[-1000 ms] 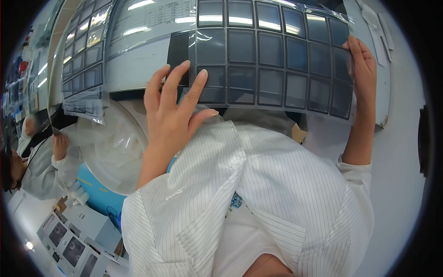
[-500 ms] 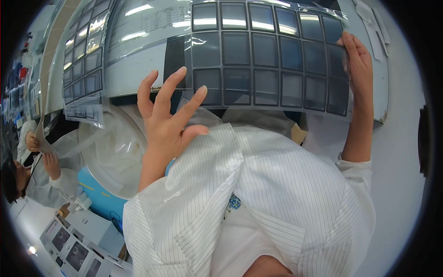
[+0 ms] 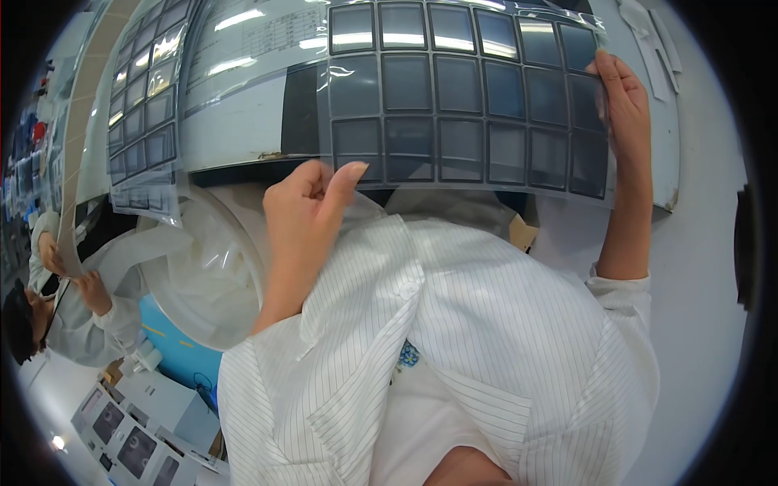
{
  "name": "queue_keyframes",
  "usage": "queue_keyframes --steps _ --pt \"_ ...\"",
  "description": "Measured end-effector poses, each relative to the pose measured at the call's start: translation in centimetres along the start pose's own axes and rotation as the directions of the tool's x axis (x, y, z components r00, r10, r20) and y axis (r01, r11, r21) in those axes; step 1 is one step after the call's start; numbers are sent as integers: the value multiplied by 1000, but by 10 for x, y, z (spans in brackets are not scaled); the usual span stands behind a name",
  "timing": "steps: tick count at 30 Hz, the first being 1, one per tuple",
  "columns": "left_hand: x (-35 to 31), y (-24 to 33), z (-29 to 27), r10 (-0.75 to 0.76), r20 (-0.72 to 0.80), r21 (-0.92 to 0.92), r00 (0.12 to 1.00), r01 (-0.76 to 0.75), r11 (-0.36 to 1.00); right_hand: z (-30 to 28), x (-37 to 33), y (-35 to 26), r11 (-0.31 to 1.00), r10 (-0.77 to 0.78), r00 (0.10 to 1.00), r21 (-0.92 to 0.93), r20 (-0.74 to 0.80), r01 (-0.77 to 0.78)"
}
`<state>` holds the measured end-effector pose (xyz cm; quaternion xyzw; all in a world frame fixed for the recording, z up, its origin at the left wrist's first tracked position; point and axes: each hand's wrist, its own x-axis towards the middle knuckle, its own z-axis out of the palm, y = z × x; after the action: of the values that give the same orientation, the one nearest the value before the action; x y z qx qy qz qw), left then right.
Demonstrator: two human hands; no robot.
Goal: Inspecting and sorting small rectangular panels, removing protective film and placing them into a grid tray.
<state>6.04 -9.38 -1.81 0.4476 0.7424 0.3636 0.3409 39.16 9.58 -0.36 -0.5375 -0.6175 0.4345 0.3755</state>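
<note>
A clear plastic sheet (image 3: 463, 150) with rows of dark-framed grey rectangles is spread across the front of the table, its near edge hanging a little over my lap. My right hand (image 3: 628, 105) grips the sheet's right edge between thumb and fingers. At the near left corner, my left hand (image 3: 304, 212) is closed, fingers curled under and thumb against the sheet's edge; the fingertips are partly hidden. Light bands reflect off the film.
A second sheet of dark rectangles (image 3: 146, 109) hangs at the left. Below it stands a large round bin (image 3: 258, 271) with a clear plastic liner. A printed paper (image 3: 275, 31) lies under film on the white table (image 3: 235, 134). At far left, a person (image 3: 89, 320) handles a strip.
My left hand has gone from spread fingers to closed at the sheet's near left corner. The sheet and my right hand have shifted slightly left.
</note>
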Motion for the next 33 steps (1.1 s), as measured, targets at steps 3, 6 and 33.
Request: queue_keyframes --steps 3,6,33 --pt "2 11 12 -137 57 -246 989 147 958 -2 -3 -3 1000 8 1000 -12 -20 -8" --pt "-2 11 10 -183 100 -397 978 208 894 0 -2 -3 1000 12 1000 -29 -1 -12" --pt "-3 -2 -8 -177 320 -539 931 332 774 10 -10 -12 994 -11 1000 -113 12 12"
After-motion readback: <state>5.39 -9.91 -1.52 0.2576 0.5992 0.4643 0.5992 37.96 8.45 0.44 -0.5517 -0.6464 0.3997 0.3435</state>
